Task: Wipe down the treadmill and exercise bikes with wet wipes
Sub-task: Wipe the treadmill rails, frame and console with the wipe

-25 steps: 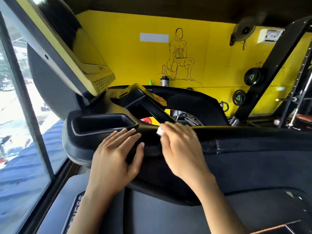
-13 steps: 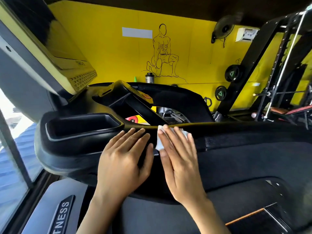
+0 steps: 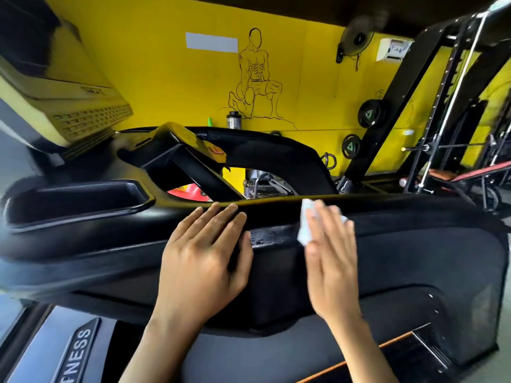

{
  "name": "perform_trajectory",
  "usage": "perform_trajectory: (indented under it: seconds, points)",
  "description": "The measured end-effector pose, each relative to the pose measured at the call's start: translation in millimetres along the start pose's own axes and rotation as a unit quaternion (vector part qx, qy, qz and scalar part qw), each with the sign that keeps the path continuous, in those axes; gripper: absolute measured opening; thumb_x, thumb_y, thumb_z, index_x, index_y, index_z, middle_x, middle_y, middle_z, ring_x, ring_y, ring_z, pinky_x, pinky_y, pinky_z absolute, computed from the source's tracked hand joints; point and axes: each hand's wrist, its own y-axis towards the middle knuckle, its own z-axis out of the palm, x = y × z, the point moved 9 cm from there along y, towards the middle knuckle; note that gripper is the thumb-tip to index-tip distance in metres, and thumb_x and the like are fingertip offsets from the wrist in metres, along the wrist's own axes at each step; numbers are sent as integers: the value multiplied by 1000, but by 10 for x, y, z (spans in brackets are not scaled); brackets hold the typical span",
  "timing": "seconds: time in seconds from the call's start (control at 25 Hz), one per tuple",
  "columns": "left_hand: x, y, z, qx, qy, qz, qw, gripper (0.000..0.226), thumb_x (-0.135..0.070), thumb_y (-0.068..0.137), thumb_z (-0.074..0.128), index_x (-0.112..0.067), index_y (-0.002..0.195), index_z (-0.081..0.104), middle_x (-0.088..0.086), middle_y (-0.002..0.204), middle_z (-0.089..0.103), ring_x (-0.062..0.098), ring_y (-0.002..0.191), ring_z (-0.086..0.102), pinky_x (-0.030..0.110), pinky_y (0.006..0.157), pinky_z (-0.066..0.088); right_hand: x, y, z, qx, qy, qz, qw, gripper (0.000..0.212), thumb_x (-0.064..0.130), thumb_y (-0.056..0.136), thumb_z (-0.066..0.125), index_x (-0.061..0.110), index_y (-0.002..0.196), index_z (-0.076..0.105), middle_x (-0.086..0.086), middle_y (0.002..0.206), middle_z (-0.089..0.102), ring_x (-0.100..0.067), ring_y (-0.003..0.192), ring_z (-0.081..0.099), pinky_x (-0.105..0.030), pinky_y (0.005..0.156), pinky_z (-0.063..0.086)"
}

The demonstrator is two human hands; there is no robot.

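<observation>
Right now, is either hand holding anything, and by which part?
The right hand pins a white wet wipe under flat fingers, one edge showing; the left hand holds nothing.

Treadmill console [image 3: 401,258]: foreground, spanning left to right.
Storage tray [image 3: 80,194]: set in the console, far left.
Display panel [image 3: 63,100]: above the tray, upper left.
Left hand [image 3: 201,261]: flat on the console front, centre, right of the tray.
Right hand [image 3: 331,261]: right of the left hand, apart from it.
Wet wipe [image 3: 304,230]: between the right fingers and the console's upper edge.
Bottle [image 3: 233,120]: behind the console, before the wall [image 3: 166,64].
Weight plates [image 3: 369,114]: on the wall, right of the bottle.
Fan [image 3: 356,38]: above the plates.
Rack [image 3: 401,87]: far right.
</observation>
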Motion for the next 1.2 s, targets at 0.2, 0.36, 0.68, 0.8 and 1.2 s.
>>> perform_trajectory:
  seconds: [0.2, 0.36, 0.68, 0.8, 1.2]
  points:
    - [-260, 130, 238, 10, 13, -9, 1000, 27, -22, 88, 56, -4, 97, 75, 11, 105, 72, 29, 101, 68, 41, 92, 48, -194, 455, -178, -24, -16, 32, 999, 39, 17, 100, 33, 0, 113, 66, -9, 117, 65, -29, 112, 58, -36, 107, 35]
    - [-409, 189, 381, 19, 30, -8, 999, 30, -23, 89, 54, -3, 97, 75, 12, 104, 72, 30, 100, 69, 40, 93, 46, 17, 602, -33, 114, 17, -77, 990, 38, 24, 100, 35, 10, 118, 66, 0, 122, 65, -16, 116, 56, -31, 103, 36]
    - [-773, 299, 753, 35, 58, 3, 998, 33, -25, 90, 53, -3, 99, 74, 14, 107, 71, 31, 101, 68, 40, 94, 45, -594, 452, -240, 29, -6, 11, 1000, 41, 22, 101, 31, 8, 121, 64, -6, 126, 63, -26, 120, 55, -43, 108, 34]
    - [-813, 279, 795, 28, 67, -8, 997, 31, -23, 91, 52, -2, 100, 73, 12, 108, 71, 29, 103, 67, 39, 97, 45, -596, 186, -257, 17, 20, -65, 998, 42, 27, 105, 26, 13, 136, 50, -5, 142, 49, -22, 134, 42, -44, 114, 24]
    - [-853, 182, 800, 7, 105, -48, 993, 31, -24, 94, 49, -5, 105, 71, 8, 114, 69, 25, 111, 64, 41, 98, 42, -666, 62, -304, -21, 17, -65, 998, 40, 25, 104, 30, 9, 137, 46, -9, 142, 47, -26, 138, 37, -45, 115, 23]
